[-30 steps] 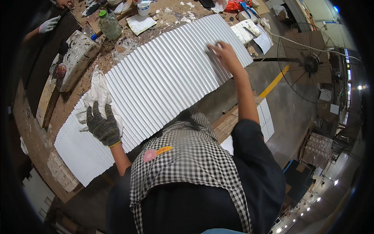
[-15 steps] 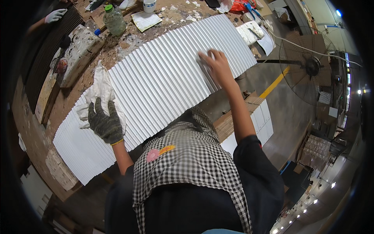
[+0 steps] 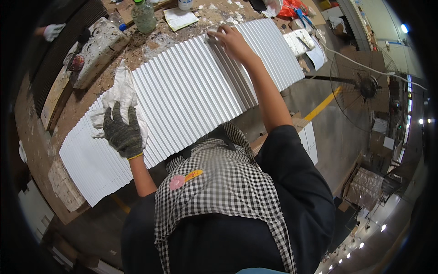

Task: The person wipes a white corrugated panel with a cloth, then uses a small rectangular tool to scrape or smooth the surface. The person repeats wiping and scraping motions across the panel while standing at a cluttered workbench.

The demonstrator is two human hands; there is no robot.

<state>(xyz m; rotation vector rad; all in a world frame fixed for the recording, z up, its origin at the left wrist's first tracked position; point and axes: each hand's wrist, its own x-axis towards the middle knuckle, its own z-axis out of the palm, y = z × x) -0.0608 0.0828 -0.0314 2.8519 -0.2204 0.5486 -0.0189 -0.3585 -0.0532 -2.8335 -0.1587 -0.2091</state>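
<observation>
A long row of thin white strips (image 3: 187, 86), fanned so that each overlaps another, lies slantwise across the worktable. My left hand (image 3: 122, 132), in a dark mottled knit glove, lies with fingers spread on a crumpled white cloth (image 3: 123, 86) over the strips' left part. Bare, my right hand (image 3: 232, 43) reaches to the far edge of the row, its fingers apart and the fingertips at the ends of the strips. A shaded band of more tilted strips runs from under that hand toward me.
The stained worktable (image 3: 159, 50) holds a green-capped bottle (image 3: 144, 18), a cup (image 3: 185, 4), a folded cloth (image 3: 180, 19) and a paint-spattered block (image 3: 100, 52). Another person's gloved hand (image 3: 54, 32) is at the far left by dark strips (image 3: 59, 50). A caged fan (image 3: 367, 86) stands at right.
My right hand has moved left and away from me, from the middle of the strips to their far edge. The strips beneath it now tilt and show a darker band. My left hand stays on the cloth.
</observation>
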